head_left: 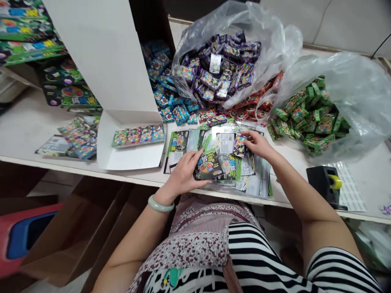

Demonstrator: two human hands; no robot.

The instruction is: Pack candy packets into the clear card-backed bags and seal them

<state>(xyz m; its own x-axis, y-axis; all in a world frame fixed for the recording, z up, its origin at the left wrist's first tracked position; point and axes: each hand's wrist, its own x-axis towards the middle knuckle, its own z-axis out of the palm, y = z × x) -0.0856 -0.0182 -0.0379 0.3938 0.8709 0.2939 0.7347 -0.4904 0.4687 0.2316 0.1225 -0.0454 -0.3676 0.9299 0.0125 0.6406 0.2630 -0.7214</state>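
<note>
My left hand [186, 171] is closed on a black and green printed packet [208, 165], thumb on top, over a pile of similar flat packets. Between the fingers and thumb of my right hand [256, 144] is a small purple box [240, 145] with a colourful print. It sits just right of the packet, above the same pile. Beneath both hands lie several flat printed packets [179, 142] and clear plastic sleeves [259, 183], overlapping near the table's front edge.
Behind the pile are loose blue boxes [180, 114], a clear bag [275, 36] of purple boxes, red boxes [250, 106] and a bag of green boxes [324, 118]. An open white carton [131, 158] stands left, holding a row of small boxes. A tape dispenser [320, 183] sits right.
</note>
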